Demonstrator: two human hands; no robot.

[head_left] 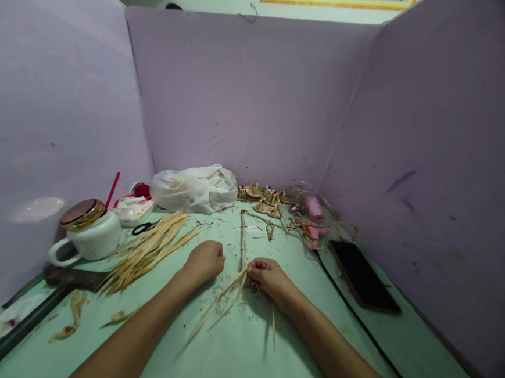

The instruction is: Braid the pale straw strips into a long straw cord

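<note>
A thin braided cord (243,235) of dry plant fibre runs from the back of the table toward me, its loose strands (215,311) fanning out at the near end. My right hand (269,279) pinches the braid where those strands split off, and one strand (273,329) hangs below that hand. To the left of the cord, my left hand (205,260) is closed with its fingers curled under, apart from the braid; whatever it may hold is hidden. A bundle of flat straw strips (151,251) lies left of my left hand.
A white mug (95,238) with a lidded jar, scissors (144,227) and a dark bar (77,279) sit left. Behind are a white plastic bag (195,189) and woven pieces (269,205). Pink spools (314,208), a black cable (351,319) and a phone (363,276) lie right. Purple panels (246,95) enclose the table.
</note>
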